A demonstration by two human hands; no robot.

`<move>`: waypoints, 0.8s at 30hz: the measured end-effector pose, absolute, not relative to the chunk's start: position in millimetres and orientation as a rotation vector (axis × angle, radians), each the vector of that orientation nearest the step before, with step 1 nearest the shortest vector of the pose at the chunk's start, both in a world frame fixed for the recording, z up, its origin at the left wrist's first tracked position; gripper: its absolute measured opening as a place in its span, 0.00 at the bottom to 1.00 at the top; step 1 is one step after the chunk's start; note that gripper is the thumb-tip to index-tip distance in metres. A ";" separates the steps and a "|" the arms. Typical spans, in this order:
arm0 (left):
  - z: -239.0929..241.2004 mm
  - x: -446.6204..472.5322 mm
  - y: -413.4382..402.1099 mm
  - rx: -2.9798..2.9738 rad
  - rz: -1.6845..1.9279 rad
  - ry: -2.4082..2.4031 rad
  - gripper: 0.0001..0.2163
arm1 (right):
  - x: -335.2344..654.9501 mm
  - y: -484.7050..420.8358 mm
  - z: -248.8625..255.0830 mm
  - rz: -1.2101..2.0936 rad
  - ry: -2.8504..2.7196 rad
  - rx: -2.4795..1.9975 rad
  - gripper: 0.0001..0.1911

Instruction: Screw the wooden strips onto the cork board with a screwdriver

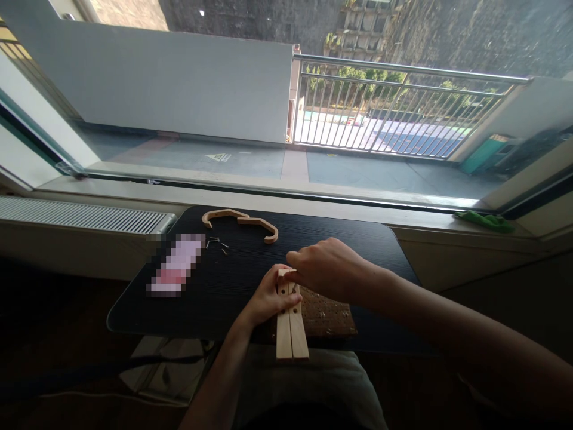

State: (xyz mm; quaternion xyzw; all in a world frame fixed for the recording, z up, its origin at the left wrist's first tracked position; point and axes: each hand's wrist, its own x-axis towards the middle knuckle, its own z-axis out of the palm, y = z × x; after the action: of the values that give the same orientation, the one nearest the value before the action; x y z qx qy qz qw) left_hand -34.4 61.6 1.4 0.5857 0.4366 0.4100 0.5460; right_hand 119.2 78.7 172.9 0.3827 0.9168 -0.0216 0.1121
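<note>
My left hand (266, 295) is wrapped round two pale wooden pieces (290, 337) that lie side by side with a thin gap between them. Dark round holes are drilled in their upper part, and the lower ends jut over the table's near edge. My right hand (324, 266) is closed at the top of these pieces, thumb and fingers pinched together; what they hold, if anything, is hidden. Under the wood lies a brown patterned block or pad (329, 313). Several screws or nails (218, 240) are scattered on the dark table (237, 280) to the left.
Two curved, hook-shaped wooden pieces (226, 213) lie at the table's back. A blurred pinkish sheet (179, 263) is on its left side. Behind are a windowsill (250, 200) with a green cloth (483, 221) at the right and a white radiator (89, 215) at the left.
</note>
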 end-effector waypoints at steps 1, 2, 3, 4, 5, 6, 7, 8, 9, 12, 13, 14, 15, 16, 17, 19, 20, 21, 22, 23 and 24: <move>1.6 -34.4 61.5 1.385 0.966 1.030 0.23 | 119.7 77.3 171.6 -0.079 2.721 1.118 0.13; 1.8 -34.3 61.4 1.377 0.963 1.024 0.24 | 120.3 76.0 170.7 -0.097 2.749 1.110 0.12; 1.8 -34.3 61.3 1.368 0.965 1.016 0.24 | 120.9 74.8 169.9 -0.116 2.771 1.103 0.12; 1.7 -34.4 61.2 1.358 0.968 1.009 0.25 | 121.6 74.1 169.4 -0.138 2.789 1.099 0.11; 1.4 -34.5 61.2 1.350 0.970 1.003 0.25 | 122.4 74.0 168.8 -0.167 2.803 1.097 0.10; 0.9 -34.7 61.3 1.347 0.971 1.002 0.24 | 123.3 74.5 168.2 -0.214 2.814 1.092 0.09; 0.2 -34.9 61.4 1.351 0.971 1.005 0.23 | 124.2 75.6 167.6 -0.284 2.821 1.080 0.09; -0.4 -35.2 61.6 1.360 0.970 1.014 0.22 | 125.1 77.1 167.0 -0.375 2.826 1.061 0.08; -1.0 -35.4 61.7 1.372 0.969 1.024 0.21 | 125.9 78.9 166.3 -0.472 2.830 1.039 0.07; -1.6 -35.6 61.6 1.387 0.964 1.043 0.20 | 127.7 84.7 164.5 -0.652 2.835 1.007 0.06; -1.3 -35.5 61.4 1.379 0.961 1.040 0.21 | 128.1 86.5 164.0 -0.657 2.837 1.015 0.05; -0.9 -35.3 61.1 1.371 0.956 1.036 0.22 | 128.3 87.9 163.5 -0.648 2.839 1.023 0.04; -0.4 -35.1 60.9 1.364 0.950 1.032 0.22 | 128.4 89.2 163.1 -0.637 2.839 1.021 0.03; -0.1 -35.0 60.8 1.360 0.946 1.028 0.23 | 128.5 90.1 162.8 -0.628 2.842 1.008 0.03; 0.1 -34.9 60.9 1.360 0.946 1.023 0.22 | 128.4 90.8 162.5 -0.621 2.847 0.988 0.03; -0.3 -34.9 61.3 1.372 0.953 1.016 0.20 | 128.0 91.3 162.0 -0.601 2.862 0.942 0.04; -0.9 -34.9 61.7 1.381 0.957 1.017 0.20 | 127.7 91.4 161.6 -0.583 2.869 0.927 0.04; -1.5 -35.0 62.1 1.387 0.959 1.021 0.19 | 127.3 91.4 161.2 -0.557 2.875 0.919 0.05; -2.1 -35.0 62.4 1.391 0.961 1.026 0.19 | 126.8 91.3 160.7 -0.525 2.877 0.920 0.06; -2.8 -35.0 62.7 1.392 0.962 1.029 0.19 | 126.4 91.2 160.1 -0.488 2.877 0.927 0.07; -3.3 -35.0 62.9 1.391 0.964 1.031 0.19 | 126.0 91.0 159.5 -0.444 2.876 0.940 0.08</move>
State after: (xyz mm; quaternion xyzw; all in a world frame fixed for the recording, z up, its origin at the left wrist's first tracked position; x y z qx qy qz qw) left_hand -35.0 62.9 -3.3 0.5871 0.4352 0.4069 0.5480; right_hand 126.0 91.0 159.5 0.3072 0.9396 -0.1451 0.0416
